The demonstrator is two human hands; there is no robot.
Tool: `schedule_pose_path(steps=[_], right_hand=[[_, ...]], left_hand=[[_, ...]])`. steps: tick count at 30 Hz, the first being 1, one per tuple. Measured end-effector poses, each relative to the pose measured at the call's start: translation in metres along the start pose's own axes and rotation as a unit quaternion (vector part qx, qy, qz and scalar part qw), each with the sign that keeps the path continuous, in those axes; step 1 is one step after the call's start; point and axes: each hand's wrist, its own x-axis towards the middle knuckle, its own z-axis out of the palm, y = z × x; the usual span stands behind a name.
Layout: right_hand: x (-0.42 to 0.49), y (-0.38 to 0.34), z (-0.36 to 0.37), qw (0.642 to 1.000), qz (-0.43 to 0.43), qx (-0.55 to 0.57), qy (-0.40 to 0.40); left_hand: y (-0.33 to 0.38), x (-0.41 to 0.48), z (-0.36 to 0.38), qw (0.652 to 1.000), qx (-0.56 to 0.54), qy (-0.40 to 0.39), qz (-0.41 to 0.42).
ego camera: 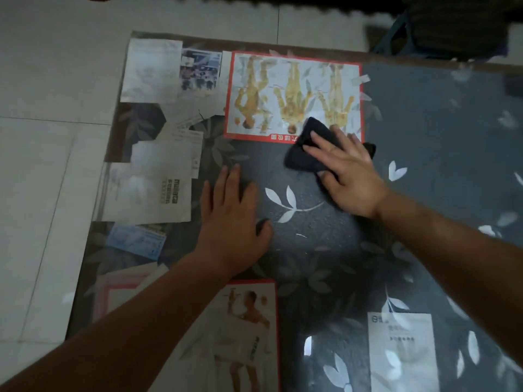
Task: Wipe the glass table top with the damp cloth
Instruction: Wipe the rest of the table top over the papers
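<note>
The dark, crumpled damp cloth [297, 160] lies on the glass table top [430, 142], a little far of its middle. Its far corner overlaps the near edge of a red-bordered chart with three yellow body figures [294, 89] that sits under the glass. I see the right hand [346, 172] pressed flat on top of the cloth, with the fingers straight and slightly spread. The thumb lies along the cloth's near edge, so the hand bears down on the cloth rather than gripping it.

The left hand [229, 219] is to the left and nearer, well apart from the cloth. It rests palm down on the bare glass with straight fingers and holds nothing. A white leaf sprig pattern [285, 203] shows through the glass between the two hands.

More items lie under the glass:
- white sheets of paper [152, 72] at the far left corner
- a pale printed envelope [147, 190] left of the left hand
- a small blue card [135, 241] just nearer than the envelope
- a red-edged poster of a body figure [249, 335] below the left forearm
- a white leaflet [402, 352] at the near right

Pale floor tiles [42, 137] lie to the left of the table.
</note>
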Motion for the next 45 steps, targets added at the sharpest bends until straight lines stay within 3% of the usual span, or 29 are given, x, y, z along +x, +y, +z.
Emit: schedule_pose_path(steps=[2,7,9,12,14,19,21,23,25,27,31,34,39,41,45], right_hand=[[-0.026,-0.02,0.013,1.0,0.014,-0.001,0.018],[-0.11,-0.022,0.017,0.995,-0.088,0.003,-0.051],[-0.094,-0.004,0.012,0.998,-0.052,0.003,-0.02],[-0.058,0.013,0.006,0.996,0.076,0.015,0.035],[-0.064,0.004,0.011,0.994,0.097,0.015,0.046],[-0.155,-0.032,0.032,0.999,0.022,-0.025,0.019],[-0.153,-0.024,0.028,1.0,0.003,-0.026,0.008],[-0.127,-0.022,0.024,0.997,0.065,-0.015,0.035],[-0.1,-0.038,0.028,0.981,0.179,0.01,0.073],[-0.094,-0.069,0.04,0.971,0.215,0.023,0.1],[-0.145,-0.121,0.064,0.994,0.098,-0.007,0.051],[-0.156,-0.108,0.059,0.997,0.074,-0.018,0.024],[-0.084,-0.101,0.05,0.959,0.259,0.005,0.117],[-0.083,-0.118,0.057,0.971,0.212,-0.002,0.113],[-0.139,-0.118,0.061,0.996,0.078,-0.029,0.03]], left_hand=[[0.004,-0.007,0.0,1.0,0.001,-0.014,0.003],[0.009,-0.031,-0.002,0.999,0.024,-0.033,-0.011],[0.01,-0.038,-0.001,0.999,0.029,-0.04,-0.015],[0.008,-0.045,0.003,0.998,0.04,-0.055,-0.014],[0.006,-0.045,0.004,0.998,0.041,-0.053,-0.012],[0.004,-0.049,0.007,0.998,0.038,-0.045,-0.003],[-0.001,-0.051,0.009,0.999,0.036,-0.039,0.007],[-0.009,-0.05,0.01,0.999,0.033,-0.033,0.022],[-0.018,-0.05,0.014,0.997,0.043,-0.033,0.046],[-0.025,-0.052,0.019,0.997,0.04,-0.033,0.065],[-0.029,-0.054,0.018,0.996,0.018,-0.035,0.084],[-0.033,-0.054,0.017,0.992,0.018,-0.069,0.101],[-0.035,-0.051,0.02,0.991,0.014,-0.075,0.109],[-0.035,-0.05,0.019,0.99,0.016,-0.086,0.11],[-0.035,-0.049,0.019,0.99,0.019,-0.083,0.11]])
